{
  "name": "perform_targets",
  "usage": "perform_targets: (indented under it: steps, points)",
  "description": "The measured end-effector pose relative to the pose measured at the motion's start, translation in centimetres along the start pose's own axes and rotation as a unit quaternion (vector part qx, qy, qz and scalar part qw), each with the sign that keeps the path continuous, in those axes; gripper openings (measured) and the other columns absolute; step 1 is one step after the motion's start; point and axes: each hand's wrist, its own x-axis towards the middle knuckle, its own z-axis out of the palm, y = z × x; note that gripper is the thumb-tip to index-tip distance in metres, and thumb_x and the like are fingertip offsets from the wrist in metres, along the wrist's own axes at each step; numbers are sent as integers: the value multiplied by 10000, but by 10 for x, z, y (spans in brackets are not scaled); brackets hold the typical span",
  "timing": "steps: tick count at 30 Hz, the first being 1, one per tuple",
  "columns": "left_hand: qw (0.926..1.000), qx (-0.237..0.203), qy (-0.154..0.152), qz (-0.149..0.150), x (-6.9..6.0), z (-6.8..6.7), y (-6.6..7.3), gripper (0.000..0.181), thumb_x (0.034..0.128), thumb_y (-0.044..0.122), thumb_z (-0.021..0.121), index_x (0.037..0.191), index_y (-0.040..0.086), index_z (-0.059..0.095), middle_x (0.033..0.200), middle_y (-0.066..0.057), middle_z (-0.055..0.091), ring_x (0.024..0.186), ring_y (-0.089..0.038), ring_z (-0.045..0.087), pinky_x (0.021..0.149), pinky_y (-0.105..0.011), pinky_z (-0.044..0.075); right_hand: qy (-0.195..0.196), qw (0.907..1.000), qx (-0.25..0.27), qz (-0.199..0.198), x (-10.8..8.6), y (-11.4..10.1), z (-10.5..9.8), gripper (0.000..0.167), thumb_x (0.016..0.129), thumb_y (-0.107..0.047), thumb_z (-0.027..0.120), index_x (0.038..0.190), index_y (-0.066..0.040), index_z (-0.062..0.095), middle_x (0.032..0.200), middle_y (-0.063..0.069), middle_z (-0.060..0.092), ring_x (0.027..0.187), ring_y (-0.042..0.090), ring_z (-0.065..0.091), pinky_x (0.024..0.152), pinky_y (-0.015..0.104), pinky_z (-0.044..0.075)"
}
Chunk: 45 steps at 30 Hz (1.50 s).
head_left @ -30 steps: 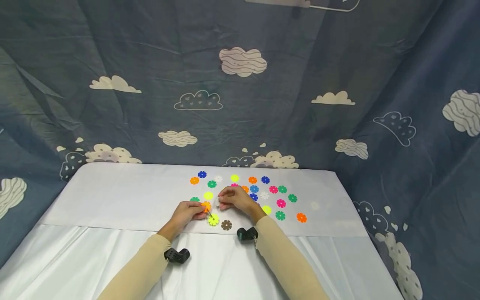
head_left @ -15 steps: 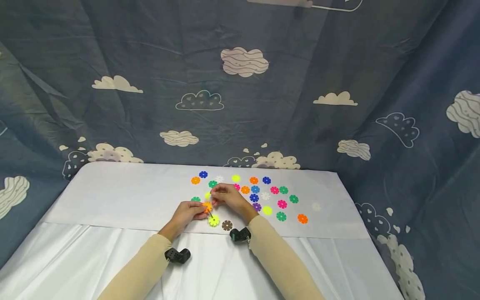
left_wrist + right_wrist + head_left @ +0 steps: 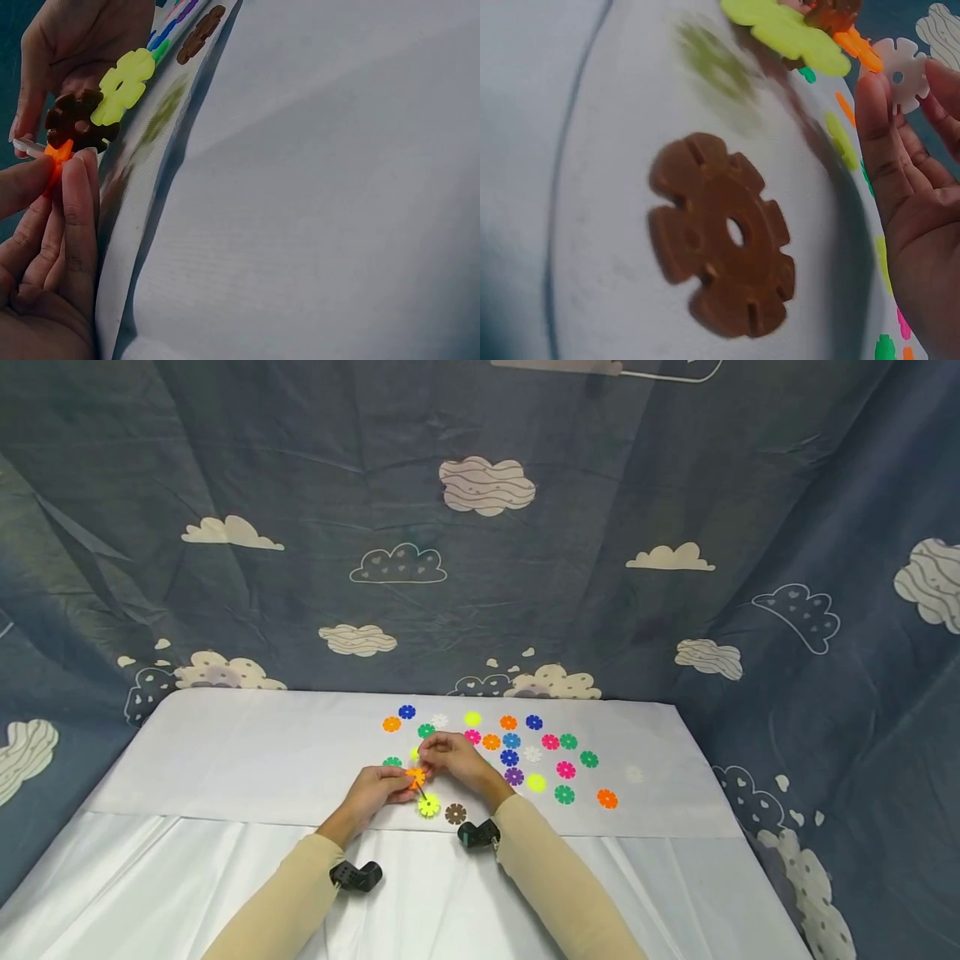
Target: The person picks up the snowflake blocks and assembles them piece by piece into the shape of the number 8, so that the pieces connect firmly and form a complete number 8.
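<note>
In the left wrist view, my left hand [image 3: 56,247] pinches an orange notched flower disc [image 3: 58,159] between thumb and fingers. Joined to it are a brown disc [image 3: 71,124] and a yellow-green disc [image 3: 124,84], held above the tabletop. My right hand [image 3: 922,187] pinches a white flower disc [image 3: 901,64] by its edge, right at the orange disc; how far their notches mesh cannot be told. Both hands meet close together in the head view, left hand [image 3: 372,795] and right hand [image 3: 461,762]. A loose brown disc [image 3: 731,236] lies flat just below them.
Several loose flower discs in many colours lie behind and right of the hands, among them a purple disc [image 3: 513,777] and an orange disc [image 3: 607,799]. A white cloth covers the table [image 3: 247,752]. A cloud-patterned curtain [image 3: 480,593] hangs behind.
My right hand has moved left, bringing the white disc up to the orange one; over the last half second it shifts only slightly. The left hand stays nearly still with its joined discs.
</note>
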Motion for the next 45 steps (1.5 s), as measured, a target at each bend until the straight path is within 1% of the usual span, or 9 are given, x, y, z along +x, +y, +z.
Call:
perform_targets:
  steps: [5, 11, 14, 18, 22, 26, 35, 40, 45]
  points:
    - [10000, 41, 77, -48, 0, -1, 1, 195, 906, -33, 607, 1069, -140, 620, 912, -144, 683, 712, -135, 682, 700, -238, 578, 224, 9995, -178, 102, -1, -2, 4, 196, 954, -72, 590, 1058, 89, 630, 864, 74, 664, 723, 156, 632, 748, 307, 574]
    - [9998, 104, 136, -106, -1, -3, 3, 212, 918, -15, 604, 1089, -139, 613, 931, -146, 691, 720, -133, 685, 704, -238, 578, 619, 9979, -52, 181, -2, -2, 8, 257, 910, -84, 662, 1092, 97, 667, 999, 161, 694, 764, 191, 693, 777, 342, 582]
    - [9999, 102, 126, -32, -4, -3, 4, 208, 916, -27, 599, 1082, -151, 607, 914, -148, 693, 714, -137, 687, 695, -236, 578, 748, 9971, -86, 77, -3, 0, 11, 248, 891, -66, 681, 1078, 97, 677, 1021, 176, 694, 779, 208, 703, 769, 345, 584]
    - [9996, 186, 190, 17, -5, -3, 4, 204, 908, -40, 600, 1073, -159, 601, 899, -157, 701, 706, -139, 689, 685, -239, 579, 870, 9959, -256, 49, -5, -1, 13, 207, 883, -38, 682, 1037, 100, 690, 970, 184, 705, 773, 199, 703, 758, 333, 586]
    - [9991, 252, 337, -10, -4, -2, 3, 195, 902, -52, 598, 1065, -157, 602, 880, -163, 704, 696, -148, 694, 674, -245, 581, 857, 9954, -402, 122, -8, -2, 14, 187, 881, -27, 680, 1016, 102, 693, 932, 190, 711, 776, 201, 706, 753, 324, 586]
    - [9989, 241, 398, 0, -2, -1, 1, 196, 897, -71, 589, 1068, -167, 598, 868, -159, 697, 691, -158, 696, 666, -246, 582, 763, 9959, -474, 99, -9, -4, 13, 181, 878, -17, 681, 1018, 96, 697, 973, 195, 707, 792, 230, 712, 756, 322, 585]
    - [9991, 185, 375, -101, -2, -1, 1, 182, 895, -81, 586, 1055, -167, 597, 863, -166, 688, 687, -173, 699, 667, -256, 584, 568, 9967, -531, 226, -6, -5, 10, 180, 882, -7, 670, 1025, 99, 691, 1004, 199, 698, 824, 254, 715, 772, 319, 581]
    - [9987, 290, 411, -85, -1, -1, 2, 177, 893, -79, 590, 1051, -158, 605, 865, -159, 688, 682, -171, 698, 658, -257, 584, 492, 9966, -615, 236, -5, -7, 11, 179, 880, -8, 673, 1027, 93, 694, 1016, 205, 692, 851, 268, 711, 781, 325, 579]
    - [9986, 311, 409, -142, -3, 1, 2, 186, 901, -65, 591, 1064, -154, 597, 873, -160, 693, 691, -174, 701, 667, -263, 585, 586, 9950, -738, 334, -6, -6, 13, 176, 875, -27, 687, 1024, 65, 710, 1025, 176, 698, 851, 233, 708, 770, 307, 580]
